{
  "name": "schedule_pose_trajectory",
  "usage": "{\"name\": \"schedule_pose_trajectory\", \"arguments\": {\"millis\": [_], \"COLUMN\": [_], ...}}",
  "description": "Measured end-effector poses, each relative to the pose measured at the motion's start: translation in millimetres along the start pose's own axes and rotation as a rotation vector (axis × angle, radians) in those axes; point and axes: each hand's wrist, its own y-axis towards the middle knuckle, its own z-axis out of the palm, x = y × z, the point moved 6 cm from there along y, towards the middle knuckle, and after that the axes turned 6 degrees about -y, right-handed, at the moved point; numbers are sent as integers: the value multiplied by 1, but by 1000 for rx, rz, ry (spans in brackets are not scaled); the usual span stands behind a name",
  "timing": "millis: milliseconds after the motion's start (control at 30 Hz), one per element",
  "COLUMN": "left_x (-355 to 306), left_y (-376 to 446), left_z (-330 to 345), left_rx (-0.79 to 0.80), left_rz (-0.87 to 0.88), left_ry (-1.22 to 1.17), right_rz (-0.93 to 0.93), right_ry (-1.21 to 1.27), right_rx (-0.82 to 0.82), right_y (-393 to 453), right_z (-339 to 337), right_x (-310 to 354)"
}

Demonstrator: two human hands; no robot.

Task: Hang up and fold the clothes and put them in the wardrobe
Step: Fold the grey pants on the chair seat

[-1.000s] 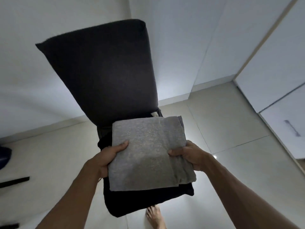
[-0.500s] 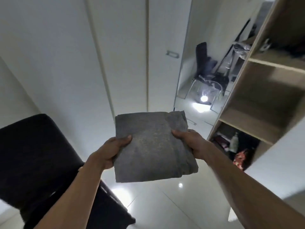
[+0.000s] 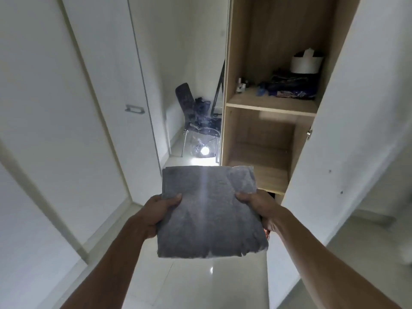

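A folded grey cloth [image 3: 209, 212] is held flat in the air by both hands, above the shiny floor [image 3: 189, 284]. Its left edge is pinched by the left hand [image 3: 159, 211], with the thumb laid on top and the fingers tucked under. Its right edge is gripped the same way by the right hand [image 3: 259, 208]. The near edge of the cloth looks a bit bumpy, and the far edge is straight. Just past the far right corner, the wooden wardrobe [image 3: 229, 108] is seen with its white door [image 3: 347, 130] swung open on the right. A bare shelf [image 3: 269, 181] sits right behind the cloth, and open room is seen above it. One shelf higher, dark folded things [image 3: 292, 88] and a white roll [image 3: 306, 62] are kept. To the left, closed white doors [image 3: 73, 97] with a small handle [image 3: 134, 108] are seen. Between those doors and the wardrobe, a narrow gap of floor is left open. Far back in that gap, a dark chair [image 3: 194, 117] is set, with a bright light [image 3: 204, 150] under it.
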Motion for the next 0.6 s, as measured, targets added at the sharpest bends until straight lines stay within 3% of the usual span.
{"name": "schedule_pose_trajectory", "arguments": {"millis": [300, 600], "left_x": [7, 1], "left_y": [191, 363], "left_z": [69, 163], "left_rx": [187, 162], "left_rz": [-241, -290], "left_ry": [113, 69], "right_rz": [246, 325], "right_ry": [101, 145], "right_rx": [-180, -334], "right_y": [125, 255], "right_z": [-69, -161], "right_x": [-34, -31]}}
